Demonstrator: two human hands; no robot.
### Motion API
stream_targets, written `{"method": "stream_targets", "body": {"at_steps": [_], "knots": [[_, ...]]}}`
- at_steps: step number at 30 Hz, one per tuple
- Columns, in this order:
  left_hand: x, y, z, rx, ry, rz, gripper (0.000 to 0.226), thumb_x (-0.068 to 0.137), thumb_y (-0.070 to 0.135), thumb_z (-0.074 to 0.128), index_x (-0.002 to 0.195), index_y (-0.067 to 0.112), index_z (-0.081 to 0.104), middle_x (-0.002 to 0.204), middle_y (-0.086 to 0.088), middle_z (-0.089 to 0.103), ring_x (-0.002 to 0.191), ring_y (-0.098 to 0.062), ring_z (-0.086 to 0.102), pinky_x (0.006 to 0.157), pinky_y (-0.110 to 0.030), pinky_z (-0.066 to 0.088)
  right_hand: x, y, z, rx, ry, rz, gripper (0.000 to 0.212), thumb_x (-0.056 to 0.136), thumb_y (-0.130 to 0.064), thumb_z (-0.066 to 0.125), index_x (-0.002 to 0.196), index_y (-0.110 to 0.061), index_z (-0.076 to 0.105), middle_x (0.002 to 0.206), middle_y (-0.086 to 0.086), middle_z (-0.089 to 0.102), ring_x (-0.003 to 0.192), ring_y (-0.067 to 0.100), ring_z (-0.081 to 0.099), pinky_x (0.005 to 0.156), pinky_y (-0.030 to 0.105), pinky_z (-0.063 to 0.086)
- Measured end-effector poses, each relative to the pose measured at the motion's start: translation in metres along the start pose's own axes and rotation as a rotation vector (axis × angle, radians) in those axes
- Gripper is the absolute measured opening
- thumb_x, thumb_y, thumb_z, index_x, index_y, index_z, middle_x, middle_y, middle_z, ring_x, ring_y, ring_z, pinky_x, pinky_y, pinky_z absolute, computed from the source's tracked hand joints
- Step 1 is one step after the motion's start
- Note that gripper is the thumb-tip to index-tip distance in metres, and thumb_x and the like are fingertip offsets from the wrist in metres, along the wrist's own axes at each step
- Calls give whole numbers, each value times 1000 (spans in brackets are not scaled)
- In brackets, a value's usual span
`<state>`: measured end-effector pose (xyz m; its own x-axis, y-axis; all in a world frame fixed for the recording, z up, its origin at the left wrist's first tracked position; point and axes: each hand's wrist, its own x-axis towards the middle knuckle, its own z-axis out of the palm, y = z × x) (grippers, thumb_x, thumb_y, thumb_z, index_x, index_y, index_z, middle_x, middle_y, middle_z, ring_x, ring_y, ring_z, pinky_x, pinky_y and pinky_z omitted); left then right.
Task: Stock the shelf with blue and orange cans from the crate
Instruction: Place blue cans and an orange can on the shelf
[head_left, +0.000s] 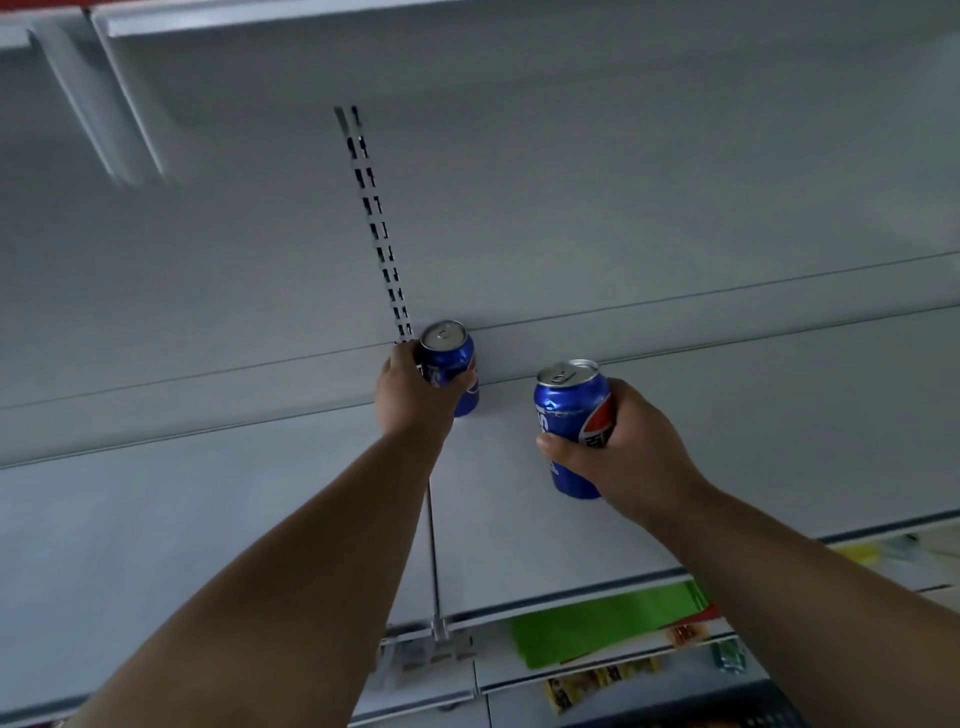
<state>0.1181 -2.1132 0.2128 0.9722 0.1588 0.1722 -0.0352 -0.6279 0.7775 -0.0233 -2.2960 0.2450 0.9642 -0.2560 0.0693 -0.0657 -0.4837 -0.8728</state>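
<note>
Two blue cans are in view over a white shelf (519, 530). My left hand (410, 395) grips one blue can (451, 358) upright at the back of the shelf, against the rear panel beside the slotted upright. My right hand (618, 441) holds a second blue can (569, 410) upright, nearer the front and to the right; I cannot tell whether its base touches the shelf. No orange can and no crate show in this view.
A slotted metal upright (376, 228) runs up the rear panel. Another shelf (260, 21) hangs overhead. Below the front edge, lower shelves hold green packaging (597, 629) and small packets (576, 680). A divider seam (432, 561) splits the shelf.
</note>
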Motion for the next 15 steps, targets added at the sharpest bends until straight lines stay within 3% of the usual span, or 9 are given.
{"method": "stream_targets", "body": {"at_steps": [4,6,8,11,15], "knots": [[-33,-5,-7,80,-47,-75,79,69,47,85,129,11,49,127,-7,53,110,-22,53,89,-31,46,3,-1,9,-8,-26,-19,39,70,-35,85,99,-31,60,89,-13,68,82,-1,63,69,16,47],[-69,-12,-4,324,-163,27,85,77,59,73,140,12,42,139,-8,45,126,-24,44,105,-35,39,11,2,14,-31,-21,-24,38,67,-38,86,95,-30,63,88,-11,69,80,-2,64,66,14,44],[-98,-18,4,501,-291,151,95,84,68,56,154,12,23,160,-8,25,147,-25,22,120,-37,20,23,6,21,-63,4,-35,46,63,-45,86,99,-26,65,91,-9,68,81,2,64,65,14,43],[-103,-23,10,579,-400,152,103,88,74,37,158,10,-2,167,-8,-3,153,-21,-6,121,-34,-1,52,10,34,-95,21,-22,56,57,-48,88,102,-23,66,92,-8,69,81,7,64,62,13,41],[-102,-21,11,602,-410,146,105,89,76,33,157,8,-8,167,-9,-7,153,-22,-8,122,-35,-3,83,12,54,-139,13,-5,77,40,-66,76,105,-27,63,101,-2,68,84,11,65,69,22,49]]}}
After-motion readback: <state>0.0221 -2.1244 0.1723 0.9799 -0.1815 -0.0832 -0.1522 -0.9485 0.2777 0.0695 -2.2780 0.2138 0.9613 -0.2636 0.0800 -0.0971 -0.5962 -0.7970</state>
